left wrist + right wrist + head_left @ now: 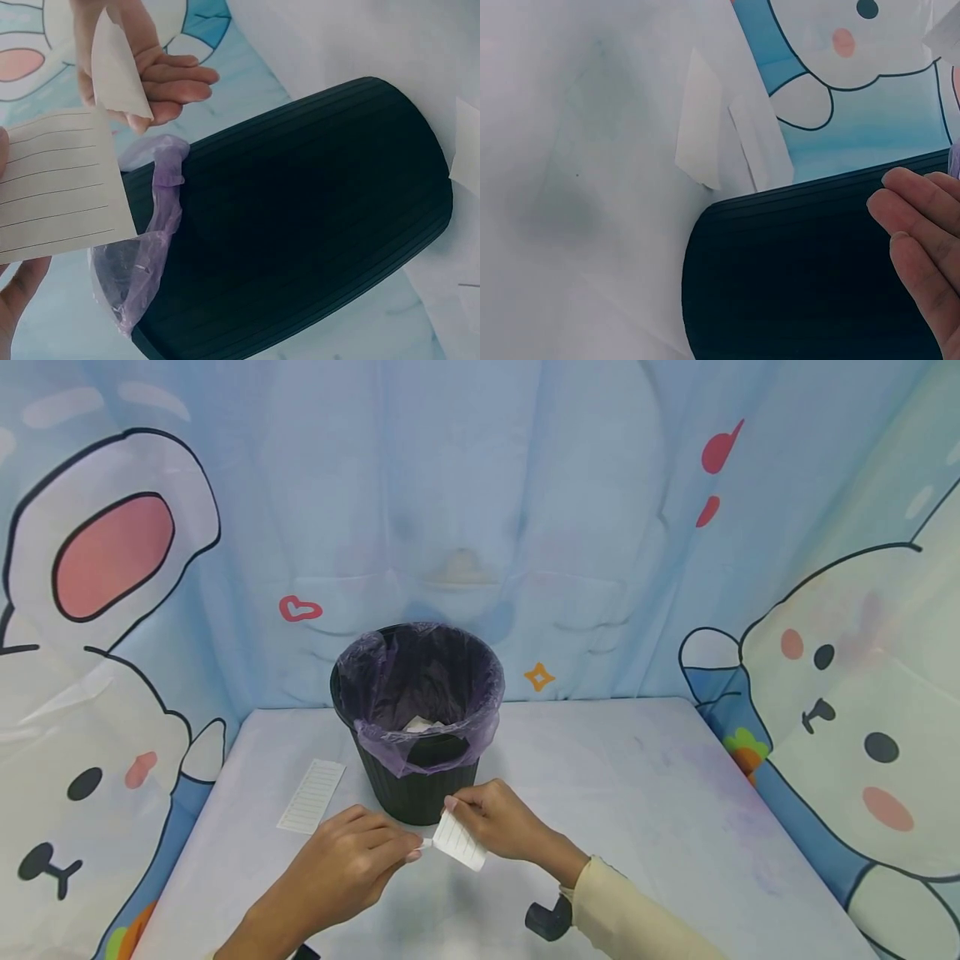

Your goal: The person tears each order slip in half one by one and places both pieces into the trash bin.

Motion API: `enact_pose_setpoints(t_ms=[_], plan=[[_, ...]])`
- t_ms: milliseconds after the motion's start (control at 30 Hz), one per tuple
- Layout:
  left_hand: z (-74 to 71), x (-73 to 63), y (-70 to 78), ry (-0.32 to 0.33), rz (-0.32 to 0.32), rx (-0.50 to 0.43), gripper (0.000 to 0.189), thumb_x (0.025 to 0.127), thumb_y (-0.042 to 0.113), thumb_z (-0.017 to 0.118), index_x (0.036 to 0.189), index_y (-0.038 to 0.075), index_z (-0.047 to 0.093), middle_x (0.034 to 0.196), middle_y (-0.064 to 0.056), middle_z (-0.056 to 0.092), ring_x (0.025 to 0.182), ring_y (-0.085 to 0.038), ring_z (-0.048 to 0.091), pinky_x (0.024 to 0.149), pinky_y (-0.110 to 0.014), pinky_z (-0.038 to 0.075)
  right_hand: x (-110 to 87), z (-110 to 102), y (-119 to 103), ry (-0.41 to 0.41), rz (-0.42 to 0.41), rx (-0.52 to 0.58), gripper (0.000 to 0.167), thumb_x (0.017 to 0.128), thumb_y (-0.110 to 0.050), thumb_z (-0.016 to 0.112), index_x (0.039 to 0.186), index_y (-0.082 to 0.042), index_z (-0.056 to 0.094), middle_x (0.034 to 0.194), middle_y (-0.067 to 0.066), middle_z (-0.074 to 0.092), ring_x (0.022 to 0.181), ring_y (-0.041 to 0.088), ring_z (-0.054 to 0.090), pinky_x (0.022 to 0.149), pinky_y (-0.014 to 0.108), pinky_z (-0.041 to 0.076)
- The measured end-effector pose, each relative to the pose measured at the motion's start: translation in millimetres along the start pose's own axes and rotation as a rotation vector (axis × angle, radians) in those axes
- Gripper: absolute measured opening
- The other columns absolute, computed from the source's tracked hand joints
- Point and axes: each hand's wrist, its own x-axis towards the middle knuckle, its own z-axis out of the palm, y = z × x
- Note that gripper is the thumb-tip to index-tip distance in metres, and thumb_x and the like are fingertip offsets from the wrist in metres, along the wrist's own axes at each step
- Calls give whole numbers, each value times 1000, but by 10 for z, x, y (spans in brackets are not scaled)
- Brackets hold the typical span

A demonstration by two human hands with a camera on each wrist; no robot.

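My left hand (363, 856) pinches a small piece of white paper (426, 843), seen nearly edge-on from the head; the left wrist view shows lined paper (64, 180) between its fingers. Just to the right, my right hand (498, 818) pinches a lined piece of paper (459, 841) by its upper edge. Its other fingers (922, 217) extend fairly straight in the right wrist view. The two pieces meet or nearly meet; whether they are still joined cannot be told. Behind the hands stands a dark bin (416, 785) with a purple plastic liner (480, 727) folded over its rim.
White paper (422, 724) lies inside the bin. A lined paper strip (311, 795) lies on the table (600, 777) left of the bin; the right wrist view shows two pale strips (700, 124) there. A blue cartoon curtain (465, 485) hangs behind. A black device (547, 918) sits at my right wrist.
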Motion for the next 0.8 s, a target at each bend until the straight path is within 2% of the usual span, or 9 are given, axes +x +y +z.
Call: enact_pose_setpoints(t_ms=[167, 600, 800], plan=[[0, -2, 0, 1, -1, 1, 14, 97, 24, 68, 93, 17, 79, 88, 10, 77, 77, -6, 68, 70, -23, 53, -5, -7, -3, -2, 9, -2, 24, 100, -9, 59, 82, -5, 74, 63, -4, 61, 50, -3, 49, 46, 14, 44], [12, 3, -1, 0, 5, -12, 7, 88, 20, 76, 94, 16, 79, 88, 10, 77, 76, -6, 68, 69, -23, 52, -7, -13, 20, 6, 11, 0, 25, 100, -9, 59, 80, -5, 73, 61, -5, 57, 50, -3, 46, 45, 13, 41], [8, 7, -9, 20, 20, -8, 9, 92, 21, 72, 94, 16, 79, 88, 9, 77, 77, -6, 68, 70, -23, 52, -11, -17, 50, 17, -6, -3, 25, 101, -8, 59, 81, -4, 73, 61, -4, 59, 50, -3, 47, 45, 13, 41]])
